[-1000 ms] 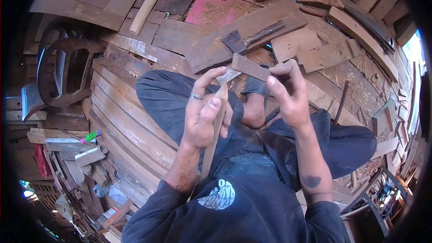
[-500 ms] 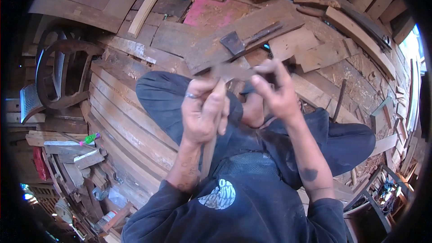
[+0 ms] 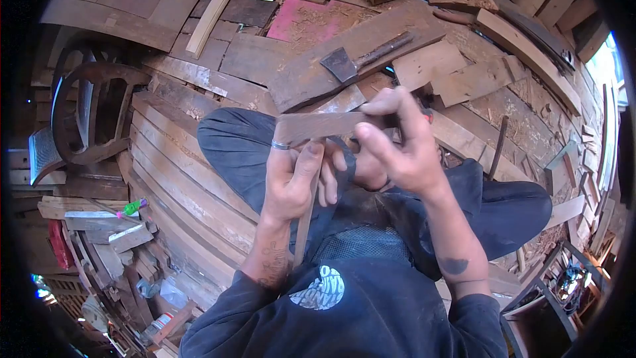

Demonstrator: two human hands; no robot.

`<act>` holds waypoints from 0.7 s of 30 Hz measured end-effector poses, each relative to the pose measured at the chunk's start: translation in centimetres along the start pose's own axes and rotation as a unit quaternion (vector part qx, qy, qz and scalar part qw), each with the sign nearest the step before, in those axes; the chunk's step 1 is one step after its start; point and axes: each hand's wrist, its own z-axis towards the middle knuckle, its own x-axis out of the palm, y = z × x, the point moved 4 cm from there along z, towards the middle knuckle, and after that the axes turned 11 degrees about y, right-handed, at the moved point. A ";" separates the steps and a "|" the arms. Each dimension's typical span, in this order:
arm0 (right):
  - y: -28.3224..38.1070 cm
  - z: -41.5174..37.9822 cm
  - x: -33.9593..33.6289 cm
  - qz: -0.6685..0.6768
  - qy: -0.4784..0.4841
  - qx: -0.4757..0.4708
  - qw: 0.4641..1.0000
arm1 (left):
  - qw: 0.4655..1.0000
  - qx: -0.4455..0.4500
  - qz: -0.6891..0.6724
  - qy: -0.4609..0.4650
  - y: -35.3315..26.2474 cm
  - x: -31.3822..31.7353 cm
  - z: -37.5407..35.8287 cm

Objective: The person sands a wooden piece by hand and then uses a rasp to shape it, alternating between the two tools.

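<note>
My left hand [image 3: 291, 176] is closed around a thin wooden strip [image 3: 305, 229] that runs down toward my lap. The same hand also holds the left end of a short, flat brown piece [image 3: 324, 126], which looks like wood with visible grain. That piece lies crosswise over the top of the strip, its broad face toward me. My right hand [image 3: 407, 142] pinches its right end between thumb and fingers. Whether the piece and the strip are joined is hidden behind my left fingers.
Beyond my crossed legs, a hatchet [image 3: 361, 56] rests on a wide plank [image 3: 298, 79]. Long boards [image 3: 192, 179] lie to my left, near a curved wooden frame [image 3: 66, 119] and a green-handled tool [image 3: 134, 207]. Wood offcuts and shavings cover the floor.
The flat piece, blurred and tilted before, now appears sharp, level and broad side on. My left hand has shifted slightly left and down, and my right hand slightly left.
</note>
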 end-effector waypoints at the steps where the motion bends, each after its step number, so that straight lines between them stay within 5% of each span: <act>1: 0.5 0.4 0.5 -0.025 0.012 -0.016 0.999 | 1.000 -0.012 0.002 0.005 -0.2 0.2 0.0; 6: 1.6 1.5 1.5 -0.102 0.023 -0.085 0.991 | 0.999 -0.001 0.038 0.000 -0.4 0.0 -0.2; 9: -3.3 -0.2 0.0 -0.052 0.001 -0.011 0.999 | 0.999 0.017 0.032 -0.031 -0.9 0.1 -0.6; 11: -8.8 -2.6 -3.2 -0.235 0.019 0.026 0.971 | 0.997 0.075 -0.001 -0.009 -1.3 -0.5 -0.7; 13: -12.7 -4.8 -5.0 -0.024 -0.039 0.183 0.982 | 0.998 0.063 0.025 0.014 -1.6 -0.6 -0.7; 15: -11.6 -4.6 -6.4 0.037 -0.134 0.172 0.975 | 0.999 0.043 0.026 -0.013 -1.3 -1.5 -0.1; 21: -10.5 -3.5 -6.6 0.000 -0.117 0.122 0.986 | 0.998 0.045 0.031 0.032 -1.4 -0.7 0.4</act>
